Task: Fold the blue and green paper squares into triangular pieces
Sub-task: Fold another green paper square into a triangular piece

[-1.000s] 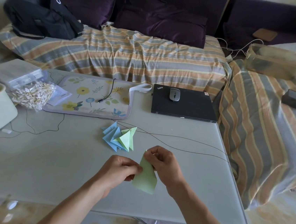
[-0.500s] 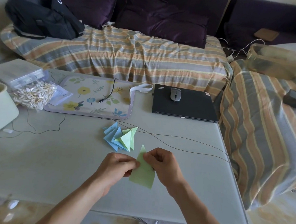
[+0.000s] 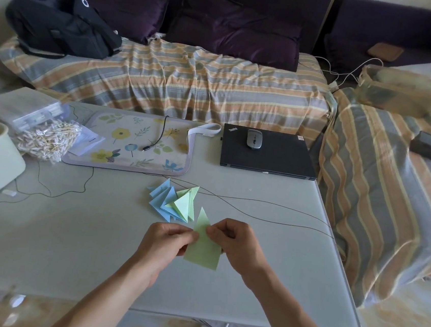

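Green paper (image 3: 203, 252) has dropped lower and its tip now points away; left hand (image 3: 166, 243) and right hand (image 3: 235, 245) both pinch it above the counter (image 3: 68, 241), just beside the folded pile (image 3: 174, 203).

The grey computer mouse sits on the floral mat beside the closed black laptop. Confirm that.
Not quite. The head view shows the grey computer mouse resting on the lid of the closed black laptop, not on the floral mat. The mat lies beside the laptop and carries only a thin black cable end.
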Motion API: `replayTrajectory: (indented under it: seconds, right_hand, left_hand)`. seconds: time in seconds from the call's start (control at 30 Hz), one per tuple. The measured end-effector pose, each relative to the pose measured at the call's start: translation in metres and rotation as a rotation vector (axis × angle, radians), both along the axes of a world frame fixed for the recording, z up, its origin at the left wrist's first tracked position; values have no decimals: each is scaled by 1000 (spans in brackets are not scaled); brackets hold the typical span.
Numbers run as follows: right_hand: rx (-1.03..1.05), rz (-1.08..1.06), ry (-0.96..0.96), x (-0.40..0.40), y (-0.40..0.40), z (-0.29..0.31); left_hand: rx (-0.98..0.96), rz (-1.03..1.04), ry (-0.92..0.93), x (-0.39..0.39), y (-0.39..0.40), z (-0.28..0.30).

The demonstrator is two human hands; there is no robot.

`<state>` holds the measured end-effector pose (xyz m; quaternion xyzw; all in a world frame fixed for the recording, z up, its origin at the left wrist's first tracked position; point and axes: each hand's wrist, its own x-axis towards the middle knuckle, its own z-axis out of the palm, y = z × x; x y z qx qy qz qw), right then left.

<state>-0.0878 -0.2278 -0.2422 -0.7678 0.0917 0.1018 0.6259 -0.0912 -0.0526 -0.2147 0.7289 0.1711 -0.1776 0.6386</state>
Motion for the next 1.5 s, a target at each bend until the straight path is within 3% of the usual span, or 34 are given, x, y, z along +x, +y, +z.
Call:
replayTrajectory:
  seconds: [0.63, 0.9, 1.2, 1.5]
  right_hand:
    - [7, 58, 6, -1, -4, -3]
    - [-28, 170, 68, -3, -2, -2]
    - [-17, 195, 14, -7, 3, 2]
    - [-66, 190, 1, -7, 3, 5]
  left_hand:
    - [45, 34, 23, 5, 5, -8]
    - [-11, 169, -109, 7, 5, -7]
    - [-43, 1, -66, -2, -5, -8]
    - [-24, 87, -125, 0, -4, -3]
